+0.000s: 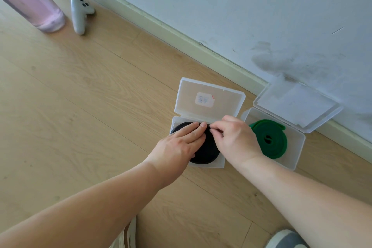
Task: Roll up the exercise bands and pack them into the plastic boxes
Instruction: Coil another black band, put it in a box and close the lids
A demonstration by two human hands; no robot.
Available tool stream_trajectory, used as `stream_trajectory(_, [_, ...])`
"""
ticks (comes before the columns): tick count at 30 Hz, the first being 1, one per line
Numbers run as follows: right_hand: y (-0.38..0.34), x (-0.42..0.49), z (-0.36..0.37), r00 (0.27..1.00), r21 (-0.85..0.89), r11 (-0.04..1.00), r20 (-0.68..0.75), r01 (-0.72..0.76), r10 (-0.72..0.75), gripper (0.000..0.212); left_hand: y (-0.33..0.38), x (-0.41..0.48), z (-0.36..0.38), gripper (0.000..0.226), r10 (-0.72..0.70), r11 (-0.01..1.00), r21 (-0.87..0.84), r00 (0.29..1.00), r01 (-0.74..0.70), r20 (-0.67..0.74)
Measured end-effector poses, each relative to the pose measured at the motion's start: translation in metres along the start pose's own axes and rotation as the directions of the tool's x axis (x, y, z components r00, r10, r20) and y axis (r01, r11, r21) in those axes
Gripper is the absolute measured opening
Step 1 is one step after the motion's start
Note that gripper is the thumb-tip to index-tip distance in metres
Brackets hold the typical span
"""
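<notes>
Your left hand lies flat, fingers straight, pressing the black band, a tight coil, into the open clear box on the floor. Your right hand pinches its far edge with curled fingers. The green band sits coiled in the neighbouring box.

Black band; green band; pink bottle; white controller with black buttons; tan wood-grain floor.

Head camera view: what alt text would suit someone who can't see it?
A rolled black band lies in an open clear plastic box on a wooden floor; the left hand presses flat on it and the right hand pinches its far edge. A second open box beside it holds a rolled green band.
</notes>
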State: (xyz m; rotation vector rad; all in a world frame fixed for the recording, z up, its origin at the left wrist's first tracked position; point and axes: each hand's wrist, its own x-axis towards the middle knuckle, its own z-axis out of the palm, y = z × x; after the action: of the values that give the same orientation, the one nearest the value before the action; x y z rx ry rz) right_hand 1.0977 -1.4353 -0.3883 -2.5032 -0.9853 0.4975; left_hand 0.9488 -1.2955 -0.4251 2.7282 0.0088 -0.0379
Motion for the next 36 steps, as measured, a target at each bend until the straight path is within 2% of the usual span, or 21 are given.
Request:
stream_trajectory(7, [-0.004, 0.005, 0.002, 0.998, -0.122, 0.992, 0.049, -0.029, 0.035, 0.019, 0.003, 0.002, -0.005, 0.061, -0.001, 1.000, -0.007, 1.000, 0.001, -0.016])
stream_trajectory(13, [-0.004, -0.004, 0.000, 0.992, -0.064, 0.990, 0.028, -0.122, 0.124, 0.019, 0.005, 0.005, -0.007, 0.065, -0.004, 1.000, 0.004, 1.000, 0.004, 0.013])
stream_trajectory(17, [-0.011, -0.012, 0.007, 0.966, 0.076, 0.963, 0.028, -0.257, 0.256, 0.021, 0.010, 0.011, -0.015, 0.076, -0.014, 0.997, 0.071, 0.999, 0.011, 0.036])
stream_trajectory(20, [-0.012, -0.011, 0.007, 0.923, 0.223, 0.896, 0.058, -0.384, 0.381, 0.017, 0.010, 0.011, -0.016, 0.075, 0.006, 0.994, 0.106, 1.000, -0.009, 0.028])
stream_trajectory(23, [-0.012, -0.007, 0.008, 0.890, 0.280, 0.846, 0.094, -0.454, 0.447, 0.015, 0.008, 0.012, -0.015, 0.073, 0.003, 0.994, 0.111, 0.997, -0.011, 0.075])
stream_trajectory(27, [-0.012, -0.006, 0.012, 0.885, 0.220, 0.858, 0.090, -0.465, 0.456, 0.017, 0.007, 0.014, -0.013, 0.076, -0.025, 0.993, 0.119, 0.987, 0.006, 0.161])
stream_trajectory(31, [-0.013, -0.003, 0.014, 0.892, 0.094, 0.888, 0.084, -0.450, 0.443, 0.019, 0.007, 0.022, -0.017, 0.072, -0.028, 0.996, 0.092, 0.985, 0.012, 0.171])
stream_trajectory(34, [-0.014, -0.004, 0.011, 0.905, 0.157, 0.892, 0.103, -0.424, 0.413, 0.018, 0.006, 0.020, -0.021, 0.063, -0.013, 0.998, 0.059, 0.981, 0.002, 0.194])
stream_trajectory(36, [-0.012, -0.009, 0.008, 0.929, 0.180, 0.912, 0.094, -0.368, 0.357, 0.018, 0.005, 0.013, -0.020, 0.057, 0.001, 0.999, 0.050, 0.987, -0.009, 0.161])
